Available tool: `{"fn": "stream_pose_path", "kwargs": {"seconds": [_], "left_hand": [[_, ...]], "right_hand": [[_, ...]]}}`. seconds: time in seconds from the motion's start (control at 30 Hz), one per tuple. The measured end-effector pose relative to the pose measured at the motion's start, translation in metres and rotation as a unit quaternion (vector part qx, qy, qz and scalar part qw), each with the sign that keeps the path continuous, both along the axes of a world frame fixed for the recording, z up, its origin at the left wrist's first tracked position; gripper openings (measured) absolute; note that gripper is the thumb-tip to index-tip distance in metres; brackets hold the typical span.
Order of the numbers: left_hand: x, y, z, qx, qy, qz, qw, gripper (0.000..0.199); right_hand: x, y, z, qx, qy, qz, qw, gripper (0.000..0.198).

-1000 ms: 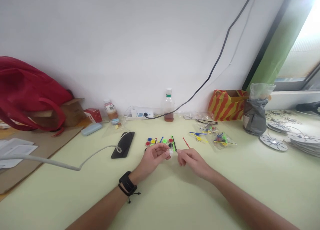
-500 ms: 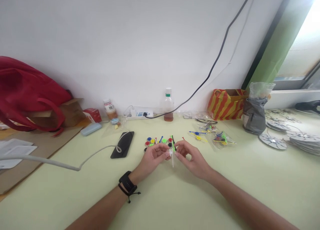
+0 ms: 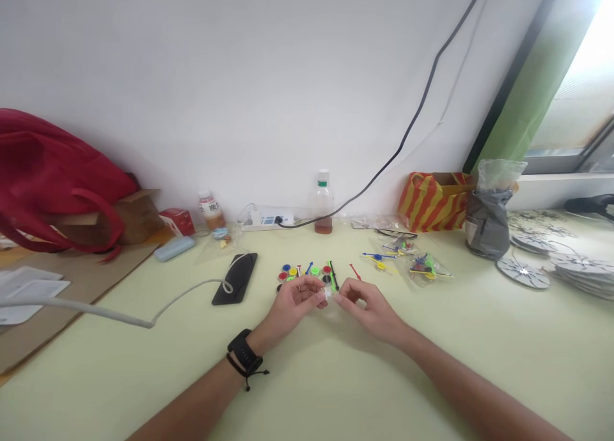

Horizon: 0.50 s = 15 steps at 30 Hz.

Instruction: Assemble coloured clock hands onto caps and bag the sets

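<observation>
My left hand (image 3: 302, 296) pinches a small white plastic spinner (image 3: 329, 293) between thumb and fingers, above the table. Its thin pointer is smeared by motion. Close on the right side of it, my right hand (image 3: 365, 303) has its fingers curled and thumb and index tip together; whether they grip anything is too small to make out. Just beyond the hands lie several round coloured discs (image 3: 292, 271) in red, blue, yellow, green and black. Plastic arrows lie among them, including a blue arrow (image 3: 309, 268), a black arrow (image 3: 334, 275) and a red arrow (image 3: 355, 271).
A black phone (image 3: 236, 278) lies left of the hands, a grey cable (image 3: 192, 289) crossing it. To the right are plastic bags of coloured parts (image 3: 426, 267) and stacked white discs (image 3: 522, 271). A bottle (image 3: 323, 204) and a power strip (image 3: 275, 218) stand by the wall.
The white pointer, upright and sharp before, is now a faint blur. My right hand's index finger has come down and its fingertips have closed in beside the spinner; my left hand has stayed put.
</observation>
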<state>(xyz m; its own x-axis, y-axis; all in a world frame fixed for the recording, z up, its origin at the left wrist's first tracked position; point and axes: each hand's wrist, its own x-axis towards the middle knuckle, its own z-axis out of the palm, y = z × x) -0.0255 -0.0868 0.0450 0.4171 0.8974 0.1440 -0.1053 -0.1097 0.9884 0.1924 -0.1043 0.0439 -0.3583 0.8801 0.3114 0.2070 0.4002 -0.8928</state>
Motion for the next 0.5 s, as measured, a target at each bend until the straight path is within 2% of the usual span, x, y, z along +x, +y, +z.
{"fn": "stream_pose_path", "kwargs": {"seconds": [0.07,0.2,0.37,0.5], "left_hand": [[0.0008,-0.0005,-0.0002,0.01,0.004,-0.006,1.0,0.025],[0.0018,-0.0017,-0.0022,0.02,0.011,-0.014,1.0,0.022],[0.0017,-0.0029,-0.0023,0.022,0.022,-0.018,0.999,0.021],[0.004,-0.0045,-0.0037,0.043,0.048,-0.011,0.998,0.024]], "right_hand": [[-0.0017,-0.0017,0.0003,-0.01,0.013,0.0,1.0,0.026],[-0.0044,-0.0037,-0.0004,-0.016,-0.001,0.014,1.0,0.022],[-0.0054,-0.0031,-0.003,0.037,-0.016,-0.018,0.999,0.017],[-0.0049,-0.0042,-0.0034,0.059,-0.047,-0.015,0.997,0.013]]}}
